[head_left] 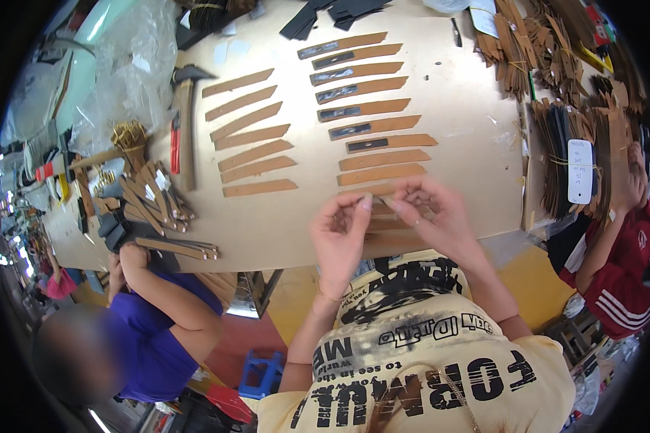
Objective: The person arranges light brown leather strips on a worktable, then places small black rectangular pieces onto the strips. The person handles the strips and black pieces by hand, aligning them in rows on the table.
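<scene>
Both my hands meet above the near edge of the table, over a column of brown leather-like strips (381, 175). My left hand (343, 229) is closed in a pinch, thumb against fingers. My right hand (435, 216) pinches close beside it, fingertips almost touching the left ones. Whatever small thin piece is between them is mostly hidden by the fingers. Farther up the column, several strips carry dark, partly shiny patches (350, 131) on their left ends; the nearer strips look plain. A second column of plain brown strips (253, 137) lies to the left.
A hammer (186, 137) and a red-handled tool (175, 144) lie left of the strips. Loose strip bundles (148, 202) sit near a co-worker in purple (155, 353). Tied strips (549, 159) with a white tag (580, 173) stand at right, beside another person's hand (634, 177). Black pieces (357, 11) lie far.
</scene>
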Demonstrator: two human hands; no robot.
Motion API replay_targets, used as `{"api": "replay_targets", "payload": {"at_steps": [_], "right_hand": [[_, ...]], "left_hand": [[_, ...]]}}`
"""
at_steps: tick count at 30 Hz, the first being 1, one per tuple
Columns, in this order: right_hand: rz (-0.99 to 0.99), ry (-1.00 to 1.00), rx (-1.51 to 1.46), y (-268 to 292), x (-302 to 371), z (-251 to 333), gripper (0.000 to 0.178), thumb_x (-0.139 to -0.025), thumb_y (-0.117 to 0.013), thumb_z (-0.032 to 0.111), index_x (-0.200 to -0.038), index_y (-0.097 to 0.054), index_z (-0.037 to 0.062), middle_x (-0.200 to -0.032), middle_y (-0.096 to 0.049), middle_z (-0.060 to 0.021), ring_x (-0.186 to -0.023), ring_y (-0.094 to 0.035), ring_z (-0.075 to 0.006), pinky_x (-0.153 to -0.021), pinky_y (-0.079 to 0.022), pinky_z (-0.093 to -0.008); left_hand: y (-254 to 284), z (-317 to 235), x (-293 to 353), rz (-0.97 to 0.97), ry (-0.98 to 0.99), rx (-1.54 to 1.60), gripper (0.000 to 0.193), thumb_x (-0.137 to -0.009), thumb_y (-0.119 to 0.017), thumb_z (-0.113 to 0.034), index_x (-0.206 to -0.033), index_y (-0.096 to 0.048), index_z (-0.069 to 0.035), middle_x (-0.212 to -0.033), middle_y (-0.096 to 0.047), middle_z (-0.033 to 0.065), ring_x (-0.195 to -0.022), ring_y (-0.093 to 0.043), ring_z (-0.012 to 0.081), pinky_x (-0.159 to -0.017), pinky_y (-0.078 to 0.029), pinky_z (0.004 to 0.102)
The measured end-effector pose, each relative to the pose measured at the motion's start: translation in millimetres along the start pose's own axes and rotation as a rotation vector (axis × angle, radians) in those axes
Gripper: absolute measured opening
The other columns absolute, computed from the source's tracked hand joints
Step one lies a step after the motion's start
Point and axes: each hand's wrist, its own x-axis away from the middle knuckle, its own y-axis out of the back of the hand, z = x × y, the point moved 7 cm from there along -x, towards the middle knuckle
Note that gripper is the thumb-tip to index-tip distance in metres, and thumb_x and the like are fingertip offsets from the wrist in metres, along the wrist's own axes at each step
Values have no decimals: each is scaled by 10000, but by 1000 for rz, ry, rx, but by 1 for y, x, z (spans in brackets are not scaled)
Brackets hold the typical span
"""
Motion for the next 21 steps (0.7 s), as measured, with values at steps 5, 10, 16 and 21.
{"api": "replay_targets", "payload": {"at_steps": [5, 10, 16, 21], "right_hand": [[-57, 93, -7, -11, -26, 13, 369, -901, -701, 34, -1238, -559, -13, -951, -640, -25, -865, -604, -88, -795, -490, -230], [-76, 113, 10, -9, -38, 17, 287, -899, -707, 53, -1170, -632, -6, -932, -641, -14, -846, -586, -76, -766, -479, -224], [-56, 63, 92, -11, -42, 10, 182, -904, -701, 49, -1085, -691, 24, -863, -645, 10, -770, -546, -55, -686, -448, -211], [-146, 37, 91, -8, -48, 3, 258, -887, -720, 44, -1134, -650, 22, -825, -637, 19, -733, -541, -43, -638, -429, -192]], "left_hand": [[9, -11, -19, -83, -97, -39, 96, -925, -696, -59, -970, -684, 24, -820, -617, -50, -678, -458, -5, -593, -352, 148], [9, -13, -28, -108, -124, -54, 92, -907, -719, -87, -937, -700, -2, -787, -612, -48, -680, -448, 20, -589, -343, 188], [12, -22, -39, -167, -290, -453, 72, -837, -759, -92, -876, -717, -47, -714, -583, 25, -672, -506, 127, -620, -394, 268], [7, -22, -41, -148, -276, -493, 73, -819, -763, -115, -838, -711, -67, -703, -555, 29, -695, -523, 165, -657, -399, 305]]}}
